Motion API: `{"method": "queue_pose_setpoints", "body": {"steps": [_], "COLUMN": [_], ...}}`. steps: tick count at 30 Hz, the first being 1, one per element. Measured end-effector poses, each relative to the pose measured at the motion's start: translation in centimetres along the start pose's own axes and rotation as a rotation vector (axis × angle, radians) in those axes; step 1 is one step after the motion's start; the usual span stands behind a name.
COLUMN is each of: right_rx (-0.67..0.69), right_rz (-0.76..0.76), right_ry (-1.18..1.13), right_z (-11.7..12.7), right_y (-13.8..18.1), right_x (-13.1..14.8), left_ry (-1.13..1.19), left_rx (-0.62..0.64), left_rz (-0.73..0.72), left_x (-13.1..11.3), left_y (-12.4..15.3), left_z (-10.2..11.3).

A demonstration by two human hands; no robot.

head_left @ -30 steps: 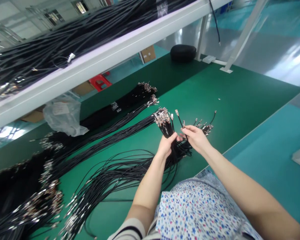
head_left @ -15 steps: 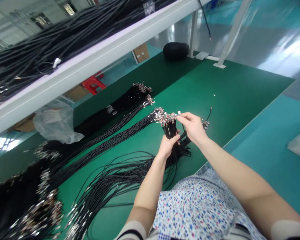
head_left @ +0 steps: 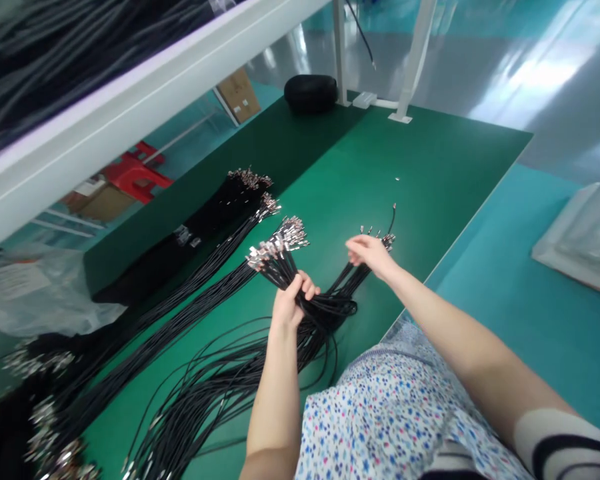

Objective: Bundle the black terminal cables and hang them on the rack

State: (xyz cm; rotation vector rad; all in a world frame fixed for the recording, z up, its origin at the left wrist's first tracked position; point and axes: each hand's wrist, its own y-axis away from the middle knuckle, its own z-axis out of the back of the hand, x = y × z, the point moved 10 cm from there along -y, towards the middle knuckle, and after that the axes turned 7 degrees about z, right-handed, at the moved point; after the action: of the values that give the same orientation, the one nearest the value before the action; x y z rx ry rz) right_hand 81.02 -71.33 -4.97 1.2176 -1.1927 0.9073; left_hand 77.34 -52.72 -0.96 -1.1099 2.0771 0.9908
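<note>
My left hand (head_left: 291, 303) is wrapped round a bundle of thin black cables (head_left: 279, 268). Their metal connector ends fan out above the fist, tilted up to the left, and the lengths trail down onto the green table. My right hand (head_left: 373, 255) hovers to the right, thumb and fingers drawn together, over a smaller group of black cables (head_left: 347, 283). Whether a cable is between those fingertips I cannot make out. Connector tips (head_left: 390, 241) of that group show just past the hand. Further left lies another cable bundle (head_left: 220, 287), its connectors close behind the held ones.
A white shelf rail (head_left: 155, 80) with black cables on it crosses the upper left. On the green table (head_left: 445, 167) sit a black case (head_left: 310, 93), a shelf post (head_left: 414, 67) and a dark stack of cables (head_left: 175, 247). A clear plastic bag (head_left: 45, 287) lies left.
My right hand has left the connectors of the held bundle and moved to the cables on the right. My left hand has tipped the bundle leftward. The view has shifted to the right.
</note>
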Motion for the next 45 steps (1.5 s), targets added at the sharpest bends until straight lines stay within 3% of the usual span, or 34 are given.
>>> {"method": "queue_pose_setpoints", "body": {"steps": [3, 6, 8, 12, 14, 17, 22, 25, 28, 31, 34, 36, 38, 40, 41, 43, 45], "right_rx": [-0.277, -0.376, -0.383, -0.336, -0.332, -0.416, -0.555, -0.648, -0.724, -0.593, -0.269, -0.188, -0.298, -0.518, -0.559, -0.636, -0.639], "right_rz": [-0.131, -0.171, -0.219, -0.291, -0.314, -0.358, -0.320, -0.196, 0.084, 0.318, 0.298, 0.229, 0.123, -0.088, -0.262, -0.375, -0.446], "right_ry": [0.284, 0.391, 0.505, 0.821, 0.814, 0.604, 0.207, -0.082, -0.016, 0.089, -0.029, -0.135, -0.216, -0.268, -0.328, -0.350, -0.390], "right_z": [9.2, 14.4, 15.8, 16.4, 16.7, 18.1, 20.7, 21.8, 21.8, 18.0, 13.6, 13.9, 17.2, 21.2, 21.9, 22.5, 21.6], "right_y": [-2.0, -4.8, -6.9, -10.3, -10.8, -8.8, -0.9, 3.1, 5.4, 6.8, 7.4, 7.8, 7.9, 9.0, 9.9, 12.3, 15.2], "right_x": [-4.3, -5.4, -5.6, -5.4, -5.9, -7.2, -9.7, -10.7, -6.5, 1.4, 6.6, 6.6, 2.9, -4.4, -8.9, -15.3, -19.8], "left_ry": [0.040, 0.009, -0.015, -0.013, 0.012, 0.061, 0.139, 0.145, 0.092, 0.035, 0.029, 0.073, 0.152, 0.237, 0.274, 0.327, 0.356], "left_rx": [-0.001, 0.006, 0.002, -0.013, -0.042, -0.104, -0.222, -0.243, -0.204, -0.172, -0.162, -0.161, -0.161, -0.174, -0.191, -0.235, -0.273], "left_rz": [0.006, 0.039, 0.055, 0.058, 0.051, -0.005, -0.123, -0.137, -0.125, -0.131, -0.147, -0.166, -0.185, -0.193, -0.195, -0.206, -0.222], "left_x": [-0.3, 0.4, 0.9, 1.0, 0.4, -1.5, -4.7, -4.9, -3.9, -3.3, -3.4, -4.0, -4.7, -5.2, -5.3, -5.5, -5.7], "left_y": [-0.3, -0.9, -1.2, -1.4, -1.2, -0.8, 0.5, 0.7, 0.4, 0.2, 0.4, 0.6, 0.8, 0.9, 0.9, 1.0, 1.1], "left_z": [0.7, 0.0, -0.4, -0.3, 0.6, 2.8, 6.8, 6.9, 4.7, 2.8, 2.9, 4.1, 5.8, 7.8, 8.8, 10.7, 12.1]}}
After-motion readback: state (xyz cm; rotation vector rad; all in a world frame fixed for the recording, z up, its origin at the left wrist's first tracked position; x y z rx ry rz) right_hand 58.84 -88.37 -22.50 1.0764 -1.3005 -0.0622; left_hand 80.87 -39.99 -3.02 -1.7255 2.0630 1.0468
